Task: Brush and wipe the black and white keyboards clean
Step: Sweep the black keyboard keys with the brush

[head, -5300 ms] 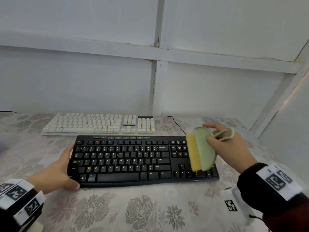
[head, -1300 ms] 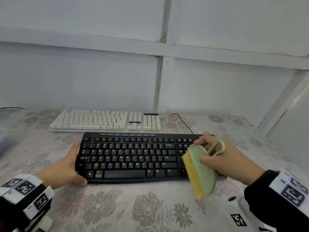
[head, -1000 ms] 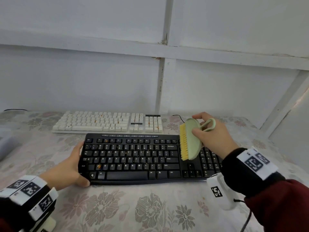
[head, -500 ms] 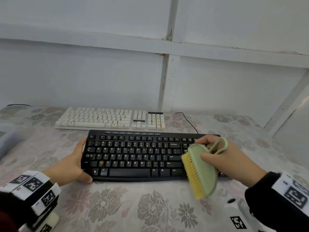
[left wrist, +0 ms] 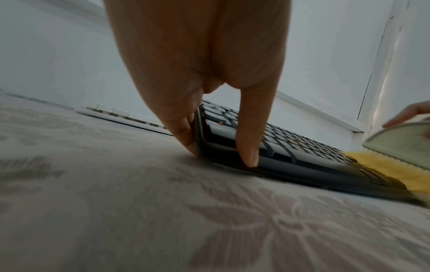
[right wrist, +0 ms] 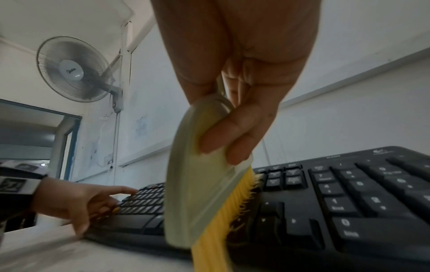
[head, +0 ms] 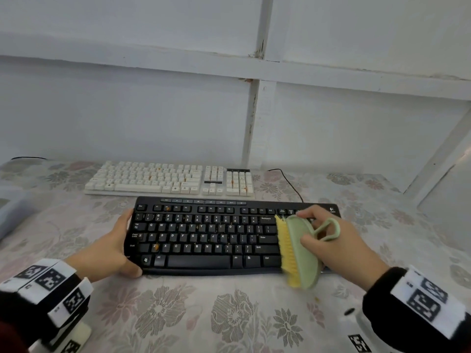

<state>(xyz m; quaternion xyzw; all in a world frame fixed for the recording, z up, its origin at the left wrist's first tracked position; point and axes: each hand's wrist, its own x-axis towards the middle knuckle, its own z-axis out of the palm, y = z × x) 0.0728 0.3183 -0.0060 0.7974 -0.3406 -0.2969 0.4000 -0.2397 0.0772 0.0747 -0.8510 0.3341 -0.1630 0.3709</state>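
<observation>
The black keyboard [head: 209,235] shows Backspace, Enter, Shift, Ctrl, Alt, Caps Lock (plus letters). The fan [right wrist: 72,69] hub's brand is too blurred to read.

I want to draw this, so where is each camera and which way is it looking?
Head: up on the person's head, looking forward and down at the black keyboard and white keyboard; both hands and sleeves show.
Left wrist: low by the tablecloth, looking along the left hand holding the keyboard's corner.
Right wrist: behind the right hand, looking along its fingers at the brush; a wall fan is behind.
Shared: all three show the black keyboard and brush.
</observation>
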